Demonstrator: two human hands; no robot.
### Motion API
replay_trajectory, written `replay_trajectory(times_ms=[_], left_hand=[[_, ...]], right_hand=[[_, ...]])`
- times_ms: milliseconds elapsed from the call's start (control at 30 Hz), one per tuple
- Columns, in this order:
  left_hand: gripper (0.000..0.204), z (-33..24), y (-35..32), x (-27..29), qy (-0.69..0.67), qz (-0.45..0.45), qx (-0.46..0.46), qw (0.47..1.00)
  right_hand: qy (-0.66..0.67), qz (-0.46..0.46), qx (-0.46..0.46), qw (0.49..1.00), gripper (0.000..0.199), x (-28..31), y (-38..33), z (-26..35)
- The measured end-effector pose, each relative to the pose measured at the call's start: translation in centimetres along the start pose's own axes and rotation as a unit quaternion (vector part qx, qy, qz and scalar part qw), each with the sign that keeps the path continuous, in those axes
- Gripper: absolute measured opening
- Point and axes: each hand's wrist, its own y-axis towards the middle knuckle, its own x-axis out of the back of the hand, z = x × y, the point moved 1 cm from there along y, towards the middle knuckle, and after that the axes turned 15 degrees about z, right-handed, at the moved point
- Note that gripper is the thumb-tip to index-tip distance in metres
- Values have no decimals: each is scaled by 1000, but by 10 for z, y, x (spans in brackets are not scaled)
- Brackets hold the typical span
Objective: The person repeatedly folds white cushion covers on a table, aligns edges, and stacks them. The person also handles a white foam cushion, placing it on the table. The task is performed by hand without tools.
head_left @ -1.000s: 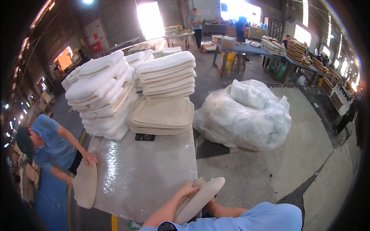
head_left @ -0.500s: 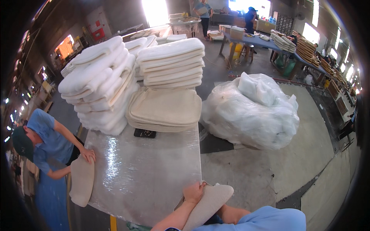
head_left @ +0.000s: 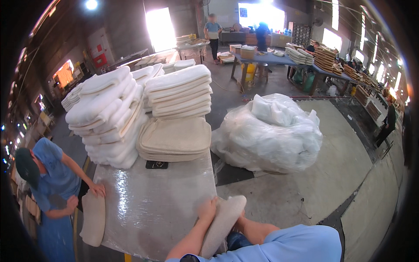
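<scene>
Pad (head_left: 223,224), long axis away rightward, in curled left hand (head_left: 207,210), right hand's (head_left: 240,222) grip unclear

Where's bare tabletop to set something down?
Middle of the table, between the beige panel at its left edge, the beige pile and black flat item farther up, and the left hand. Crowded: far end, under white folded stacks; near right corner, with the left forearm and curved beige pad.

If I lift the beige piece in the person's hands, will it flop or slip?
The beige piece probably bends yet keeps some shape: it bows smoothly between the left hand and right hand. Its matte, fabric-like surface suggests it shouldn't be very slippery. It looks soft, so it seems unlikely to crack.
</scene>
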Motion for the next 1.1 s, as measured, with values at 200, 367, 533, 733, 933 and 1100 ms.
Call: replay_trajectory(times_ms=[200, 367, 533, 733, 933, 1100], left_hand=[[67, 27, -24, 28, -33, 162, 52, 985], [56, 72, -80, 24, 22, 136, 133, 982], [36, 49, -71, 19, -26, 8, 121, 992], [34, 60, -64, 16, -25, 15, 154, 988], [29, 71, -58, 10, 7, 12, 173, 985], [27, 75, -55, 6, 13, 10, 152, 988]], right_hand=[[65, -38, -60, 995, 59, -2, -4, 33], [91, 116, -156, 977, 58, -7, -43, -28], [-339, 220, 125, 906, 52, 43, -7, -67], [-215, 207, 159, 941, 50, 26, -8, -81], [-422, 129, 119, 889, 47, 32, -17, -89], [-380, 86, 39, 920, 44, 18, -23, -67]])
